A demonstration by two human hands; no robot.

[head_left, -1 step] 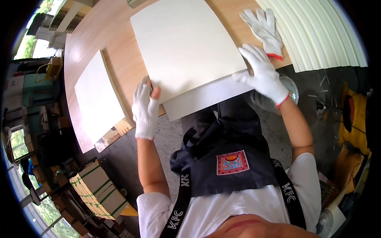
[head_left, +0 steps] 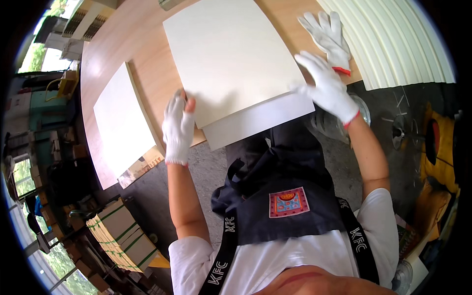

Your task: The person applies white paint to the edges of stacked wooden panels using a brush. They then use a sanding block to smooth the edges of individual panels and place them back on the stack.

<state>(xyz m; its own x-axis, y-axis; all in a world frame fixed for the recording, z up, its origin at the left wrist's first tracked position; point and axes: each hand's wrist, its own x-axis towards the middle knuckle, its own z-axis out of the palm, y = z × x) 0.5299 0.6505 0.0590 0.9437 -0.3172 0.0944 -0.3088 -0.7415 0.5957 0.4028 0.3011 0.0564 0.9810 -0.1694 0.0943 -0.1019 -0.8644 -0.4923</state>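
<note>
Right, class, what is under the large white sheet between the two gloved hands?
Beyond the near edge of the large white sheet, a greyish strip shows; wooden table shows at both sides. Whatever lies directly beneath is covered and cannot be seen.

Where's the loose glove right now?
In the head view, the loose glove lies at upper right on the table, just beyond the right hand.

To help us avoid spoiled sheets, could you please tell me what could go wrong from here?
The lower white sheet juts past the near edge of the table, so a knock might bend it. The left hand has a bare thumb close to the top white sheet, whose edge might nick it. The loose glove beside the right hand could get in the way.
</note>
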